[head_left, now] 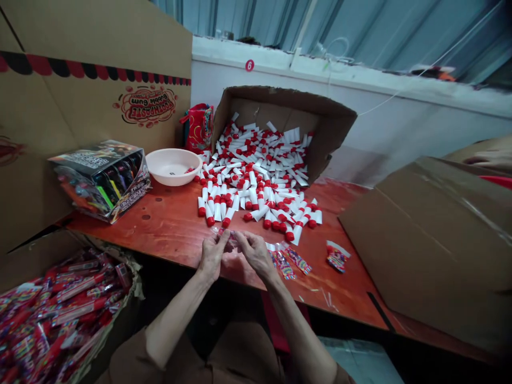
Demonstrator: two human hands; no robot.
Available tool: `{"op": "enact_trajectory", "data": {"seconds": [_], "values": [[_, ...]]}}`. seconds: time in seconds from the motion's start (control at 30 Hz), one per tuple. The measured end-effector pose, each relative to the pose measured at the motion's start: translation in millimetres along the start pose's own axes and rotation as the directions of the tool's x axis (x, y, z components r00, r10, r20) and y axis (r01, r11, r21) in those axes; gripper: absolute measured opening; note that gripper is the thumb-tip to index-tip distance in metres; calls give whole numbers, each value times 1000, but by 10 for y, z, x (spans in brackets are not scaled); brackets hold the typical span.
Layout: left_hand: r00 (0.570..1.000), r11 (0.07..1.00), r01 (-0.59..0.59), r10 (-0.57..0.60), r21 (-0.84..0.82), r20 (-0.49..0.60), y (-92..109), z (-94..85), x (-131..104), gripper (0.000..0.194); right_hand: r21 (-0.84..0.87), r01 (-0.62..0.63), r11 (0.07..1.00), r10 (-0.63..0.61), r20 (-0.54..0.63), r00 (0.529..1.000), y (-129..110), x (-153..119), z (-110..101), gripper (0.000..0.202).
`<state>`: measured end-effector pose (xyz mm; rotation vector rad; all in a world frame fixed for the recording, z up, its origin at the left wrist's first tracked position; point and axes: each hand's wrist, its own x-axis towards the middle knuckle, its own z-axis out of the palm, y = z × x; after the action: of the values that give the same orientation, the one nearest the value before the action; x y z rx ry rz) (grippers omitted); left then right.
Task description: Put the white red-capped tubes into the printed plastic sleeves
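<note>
My left hand [212, 256] and my right hand [256, 255] meet over the table's front edge, fingers pinched together. Between the fingertips is a small clear plastic wrapper [218, 231] with some red in it; the fingers hide most of it. White tubes with red caps [253, 178] lie just beyond my hands, spilling from a tipped cardboard box [332, 125]. Flat printed wrappers [285, 265] lie on the wood beside my right hand. Farther right sits a crumpled printed packet [337, 257].
At the lower left, a carton of wrapped red tubes [76, 285] stands below the red table [176, 229]. A pink bowl [173, 178] and a display box [104, 178] occupy the table's left side. A large cardboard box [432, 245] borders the right.
</note>
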<state>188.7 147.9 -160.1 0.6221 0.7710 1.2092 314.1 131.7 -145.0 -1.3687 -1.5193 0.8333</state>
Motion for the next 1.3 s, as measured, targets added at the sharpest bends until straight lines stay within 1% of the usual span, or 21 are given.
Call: {"op": "enact_trajectory", "data": {"seconds": [0.07, 0.13, 0.17, 0.2, 0.27, 0.3, 0.33, 0.4, 0.47, 0.57, 0.63, 0.7, 0.8, 0.87, 0.93, 1.0, 1.07, 1.1, 1.17, 1.23, 1.3], "values": [[999, 997, 38, -38, -68, 3, 38, -31, 103, 40, -73, 52, 996, -44, 104, 994, 30, 228, -76, 51], [993, 977, 104, -111, -187, -27, 68, -102, 199, 41, -237, 165, 957, -120, 190, 974, 117, 498, -239, 42], [987, 958, 138, -154, -250, -44, 78, -147, 239, 41, -364, 224, 904, -158, 203, 966, 182, 634, -341, 33], [979, 937, 169, -195, -306, -57, 84, -191, 271, 41, -520, 250, 817, -174, 191, 966, 256, 763, -446, 25], [965, 902, 214, -255, -375, -63, 81, -267, 316, 40, -764, 214, 609, -144, 159, 977, 418, 976, -635, 18], [960, 891, 227, -272, -392, -63, 74, -292, 331, 39, -824, 197, 531, -123, 155, 980, 495, 1053, -706, 19], [958, 885, 235, -282, -402, -60, 65, -306, 342, 38, -854, 194, 483, -102, 165, 981, 565, 1108, -758, 20], [956, 880, 238, -286, -411, -60, 45, -310, 361, 36, -860, 229, 457, -98, 207, 973, 679, 1153, -808, 21], [959, 883, 226, -275, -411, -62, 30, -293, 380, 35, -839, 273, 471, -140, 235, 962, 757, 1129, -802, 19], [969, 902, 193, -238, -387, -72, 20, -269, 402, 36, -782, 321, 535, -209, 246, 946, 820, 1034, -737, 21], [973, 916, 171, -214, -363, -83, 16, -264, 405, 37, -764, 309, 567, -196, 239, 951, 837, 986, -682, 26], [976, 927, 158, -200, -341, -90, 15, -264, 396, 38, -767, 265, 585, -149, 219, 964, 839, 979, -636, 30], [976, 929, 159, -200, -335, -91, 25, -268, 371, 38, -753, 238, 614, -118, 210, 970, 803, 1012, -598, 28], [976, 929, 158, -199, -335, -91, 39, -273, 359, 37, -691, 255, 676, -138, 222, 965, 721, 998, -585, 26], [979, 936, 146, -183, -322, -89, 50, -284, 359, 37, -582, 270, 767, -181, 206, 961, 571, 906, -568, 28], [984, 946, 122, -155, -300, -86, 51, -295, 371, 38, -430, 274, 860, -230, 153, 961, 365, 735, -533, 32], [987, 952, 105, -134, -288, -83, 39, -300, 385, 39, -288, 270, 919, -247, 114, 962, 147, 529, -481, 32], [989, 953, 101, -127, -285, -76, 30, -298, 390, 39, -243, 267, 933, -246, 112, 963, 53, 432, -451, 31], [992, 954, 96, -116, -284, -53, 10, -285, 392, 40, -227, 279, 933, -255, 130, 958, -74, 283, -396, 28], [995, 954, 92, -102, -285, -21, -3, -264, 386, 41, -260, 312, 914, -282, 146, 948, -111, 202, -359, 24], [996, 954, 84, -86, -287, 3, -7, -244, 378, 42, -301, 337, 892, -306, 148, 941, -85, 172, -343, 21]]}}
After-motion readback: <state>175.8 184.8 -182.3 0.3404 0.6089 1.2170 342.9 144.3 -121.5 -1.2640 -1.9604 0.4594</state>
